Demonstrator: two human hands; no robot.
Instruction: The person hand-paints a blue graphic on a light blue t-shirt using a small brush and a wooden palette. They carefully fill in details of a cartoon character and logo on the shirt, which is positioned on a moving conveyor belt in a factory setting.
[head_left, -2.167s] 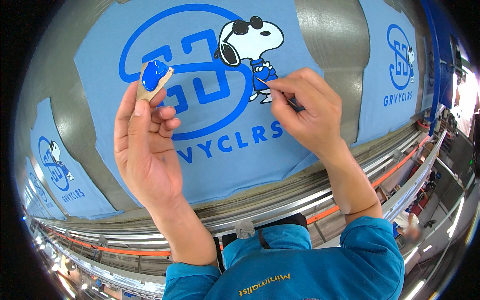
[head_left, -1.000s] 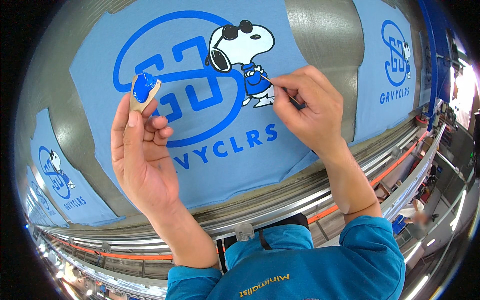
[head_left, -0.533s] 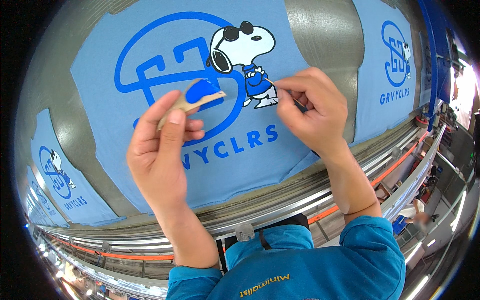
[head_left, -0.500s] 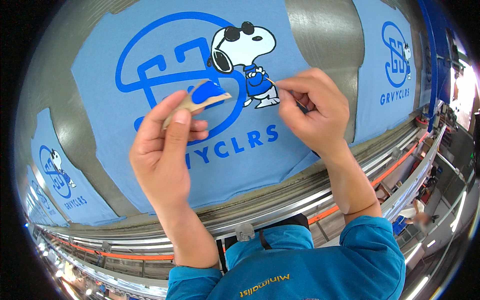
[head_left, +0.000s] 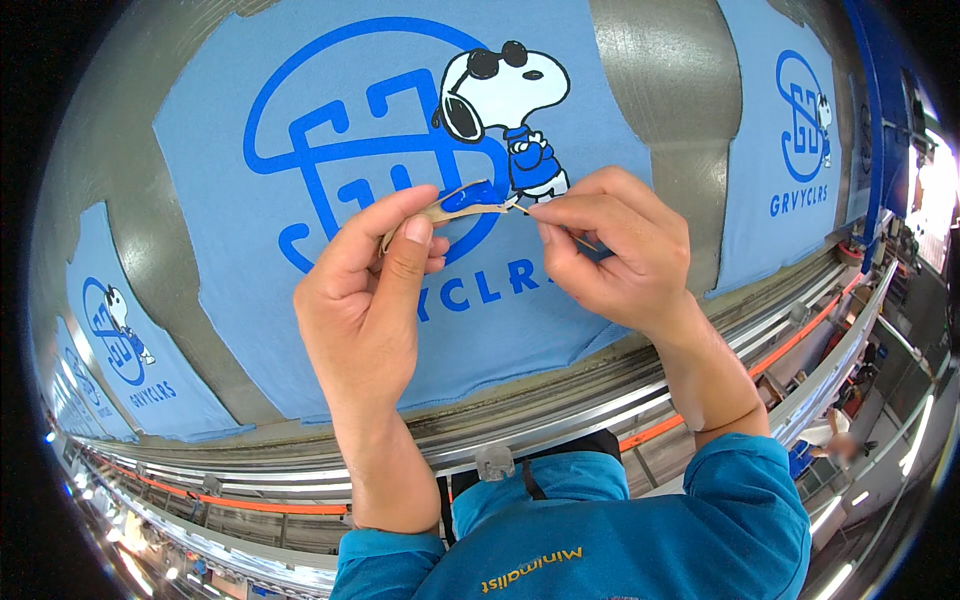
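From my far seat, I see the left hand (head_left: 375, 300) pinching a bent card (head_left: 455, 212) with shiny blue paint (head_left: 473, 198) on it. The card is held over the big cloth (head_left: 230, 230), to the left of the right hand (head_left: 625, 245). Its long side runs left to right; the free end points right and a bit up, and the other end sits lower, in the left hand. The right hand pinches a thin stick (head_left: 521, 208). The stick slants: its tip points left and up, at the card's right end, and its back goes down to the right. I can't tell if tip and card touch. The cloth lies flat on a grey table (head_left: 680, 110). A dog (head_left: 510, 95) is printed on it. More cloths (head_left: 745, 200) lie on both sides.
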